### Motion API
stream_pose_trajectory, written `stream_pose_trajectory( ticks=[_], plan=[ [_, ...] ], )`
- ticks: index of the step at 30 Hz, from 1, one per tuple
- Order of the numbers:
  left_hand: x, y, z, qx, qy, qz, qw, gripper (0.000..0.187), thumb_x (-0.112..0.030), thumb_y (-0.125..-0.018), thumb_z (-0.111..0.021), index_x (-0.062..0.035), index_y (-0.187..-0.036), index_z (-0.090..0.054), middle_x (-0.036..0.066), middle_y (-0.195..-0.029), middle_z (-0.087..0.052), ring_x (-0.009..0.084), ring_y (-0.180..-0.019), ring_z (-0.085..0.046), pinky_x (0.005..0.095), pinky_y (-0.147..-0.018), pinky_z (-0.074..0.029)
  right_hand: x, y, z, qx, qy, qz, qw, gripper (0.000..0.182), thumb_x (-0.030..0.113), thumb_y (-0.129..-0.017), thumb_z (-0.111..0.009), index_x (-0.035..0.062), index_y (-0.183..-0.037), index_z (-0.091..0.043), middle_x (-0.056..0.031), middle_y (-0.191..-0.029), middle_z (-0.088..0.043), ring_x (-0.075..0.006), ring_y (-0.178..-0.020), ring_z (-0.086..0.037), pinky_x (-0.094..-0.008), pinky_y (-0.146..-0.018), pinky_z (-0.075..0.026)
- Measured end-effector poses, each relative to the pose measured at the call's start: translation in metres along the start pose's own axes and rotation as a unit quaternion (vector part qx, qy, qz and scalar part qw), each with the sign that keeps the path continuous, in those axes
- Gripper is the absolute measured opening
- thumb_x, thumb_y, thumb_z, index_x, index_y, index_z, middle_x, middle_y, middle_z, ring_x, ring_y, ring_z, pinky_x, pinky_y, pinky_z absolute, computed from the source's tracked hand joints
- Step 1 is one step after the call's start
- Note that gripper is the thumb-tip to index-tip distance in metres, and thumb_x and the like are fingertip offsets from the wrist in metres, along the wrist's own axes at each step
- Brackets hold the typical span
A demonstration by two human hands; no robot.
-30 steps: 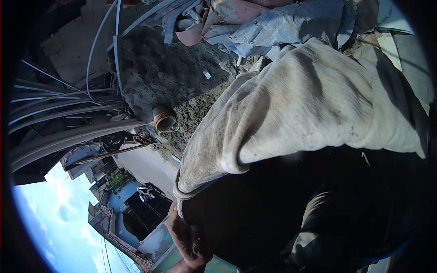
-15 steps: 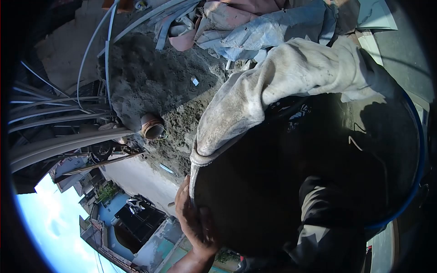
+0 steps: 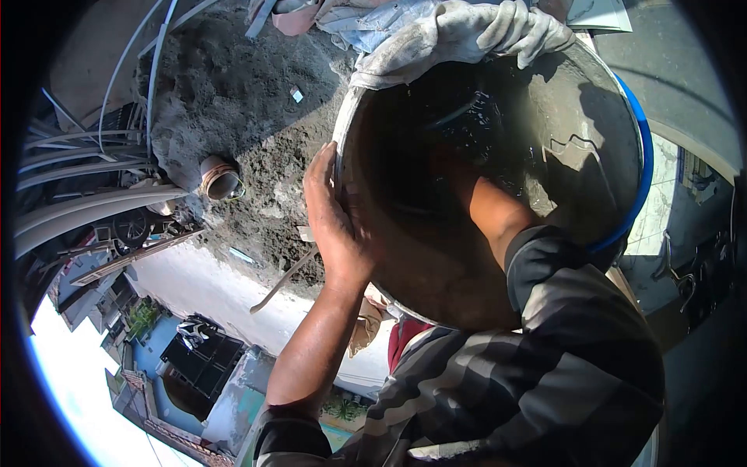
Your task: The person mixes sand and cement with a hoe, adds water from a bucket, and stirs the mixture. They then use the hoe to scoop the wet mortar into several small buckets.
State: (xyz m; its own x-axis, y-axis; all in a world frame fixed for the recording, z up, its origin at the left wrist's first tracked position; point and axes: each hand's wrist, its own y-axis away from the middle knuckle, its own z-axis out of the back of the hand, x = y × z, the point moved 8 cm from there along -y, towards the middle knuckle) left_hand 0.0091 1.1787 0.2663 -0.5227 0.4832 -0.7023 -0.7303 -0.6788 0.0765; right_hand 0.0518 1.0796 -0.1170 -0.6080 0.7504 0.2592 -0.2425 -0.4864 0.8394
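Observation:
A large round drum with a pale rim holds dark, rippling water. My left hand grips its left rim, with the fingers over the outside and the thumb inside. My right hand reaches down inside the drum at the water; its fingers are lost in the dark, so I cannot see what they hold. A dirty off-white cloth lies draped over the far rim, apart from both hands. Along the right side of the drum runs a blue hose.
Left of the drum spreads a heap of grey sand, with a small bucket lying tilted on it. Long pale pipes stick out at the far left. Crumpled blue sheeting lies beyond the drum.
My view has shifted, so the drum sits higher and more of its inside shows. My right forearm, dark before, now shows reaching into the drum. My left hand stays on the rim.

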Motion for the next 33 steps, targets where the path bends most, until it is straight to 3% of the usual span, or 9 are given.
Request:
stream_pose_trajectory(
  ticks=[4,6,13,20,23,25,28,30,33],
  plan=[
    [-0.007,0.003,0.003,-0.017,-0.016,-0.001,1.0,0.037,-0.006,-0.099,-0.041,0.0042,-0.135,-0.039,0.022,-0.125,-0.053,0.0271,-0.122,-0.051,0.0383,-0.102,-0.04,0.045,0.031,0.048,-0.017,-0.02,0.092,0.995,0.043,0.023,-0.081,-0.058,0.0091,-0.122,-0.061,-0.0208,-0.122,-0.061,-0.0333,-0.111,-0.06,-0.0438,-0.092,-0.049],
    [-0.021,-0.001,0.009,-0.063,-0.026,-0.049,0.996,0.043,0.008,-0.086,-0.044,0.0012,-0.128,-0.046,0.024,-0.122,-0.051,0.041,-0.115,-0.05,0.0449,-0.1,-0.04,0.053,0.055,0.067,-0.031,-0.027,0.129,0.991,0.044,0.023,-0.081,-0.059,0.0091,-0.122,-0.061,-0.0208,-0.122,-0.061,-0.0334,-0.111,-0.06,-0.0438,-0.092,-0.049],
    [-0.013,0.001,0.007,-0.088,0.005,-0.035,0.996,0.041,0.003,-0.088,-0.046,-0.0039,-0.128,-0.048,0.022,-0.121,-0.052,0.0414,-0.114,-0.05,0.0454,-0.098,-0.041,-0.012,0.13,-0.005,-0.009,0.117,0.132,0.984,0.044,0.023,-0.08,-0.059,0.0093,-0.122,-0.061,-0.0211,-0.122,-0.061,-0.0334,-0.111,-0.06,-0.0438,-0.092,-0.049],
    [-0.004,0.006,0.01,-0.098,0.021,0.045,0.994,0.045,0.0,-0.08,-0.056,-0.0086,-0.124,-0.052,0.017,-0.123,-0.053,0.0386,-0.111,-0.052,0.0472,-0.093,-0.044,0.02,0.251,0.108,-0.11,0.062,0.206,0.97,0.032,0.011,-0.073,-0.065,-0.0042,-0.101,-0.063,-0.0294,-0.09,-0.065,-0.0455,-0.09,-0.063,-0.0471,-0.079,-0.051],
    [0.003,0.004,0.002,-0.094,0.059,0.075,0.991,0.047,-0.003,-0.078,-0.06,-0.0092,-0.125,-0.054,0.016,-0.118,-0.053,0.0352,-0.113,-0.051,0.044,-0.094,-0.043,0.039,0.307,0.145,-0.171,0.02,0.29,0.942,0.025,0.007,-0.074,-0.068,-0.0047,-0.093,-0.058,-0.0267,-0.075,-0.063,-0.0454,-0.079,-0.062,-0.0455,-0.072,-0.049],
    [0.007,0.012,0.012,-0.151,0.129,0.078,0.977,0.042,-0.007,-0.08,-0.06,-0.009,-0.122,-0.057,0.016,-0.118,-0.053,0.0352,-0.113,-0.05,0.044,-0.095,-0.042,0.039,0.332,0.153,-0.181,0.043,0.242,0.952,0.022,0.004,-0.075,-0.067,-0.005,-0.09,-0.055,-0.0233,-0.068,-0.057,-0.0402,-0.065,-0.058,-0.043,-0.063,-0.045],
    [0.023,0.059,0.039,-0.338,0.229,0.008,0.913,0.035,-0.013,-0.085,-0.059,-0.0078,-0.119,-0.056,0.018,-0.123,-0.05,0.0377,-0.116,-0.048,0.0441,-0.099,-0.04,0.05,0.372,0.166,-0.26,0.107,0.279,0.918,0.024,0.004,-0.076,-0.068,-0.0072,-0.093,-0.055,-0.0233,-0.069,-0.055,-0.0373,-0.061,-0.055,-0.0427,-0.061,-0.043],
    [0.047,0.108,0.055,-0.302,0.277,0.014,0.912,0.034,-0.015,-0.086,-0.059,-0.0077,-0.119,-0.056,0.018,-0.125,-0.049,0.0385,-0.119,-0.046,0.0437,-0.102,-0.037,0.057,0.402,0.171,-0.312,0.137,0.311,0.887,0.026,0.004,-0.077,-0.068,-0.0088,-0.095,-0.055,-0.0239,-0.07,-0.054,-0.0367,-0.06,-0.054,-0.0429,-0.061,-0.042],
    [0.115,0.205,0.074,-0.276,0.239,0.045,0.93,0.032,-0.017,-0.088,-0.057,-0.0083,-0.119,-0.056,0.018,-0.126,-0.049,0.0378,-0.122,-0.045,0.0422,-0.105,-0.035,0.05,0.433,0.188,-0.364,0.096,0.236,0.896,0.033,0.004,-0.077,-0.069,-0.0115,-0.102,-0.055,-0.0239,-0.072,-0.054,-0.0366,-0.06,-0.05,-0.0431,-0.061,-0.041]
  ],
)
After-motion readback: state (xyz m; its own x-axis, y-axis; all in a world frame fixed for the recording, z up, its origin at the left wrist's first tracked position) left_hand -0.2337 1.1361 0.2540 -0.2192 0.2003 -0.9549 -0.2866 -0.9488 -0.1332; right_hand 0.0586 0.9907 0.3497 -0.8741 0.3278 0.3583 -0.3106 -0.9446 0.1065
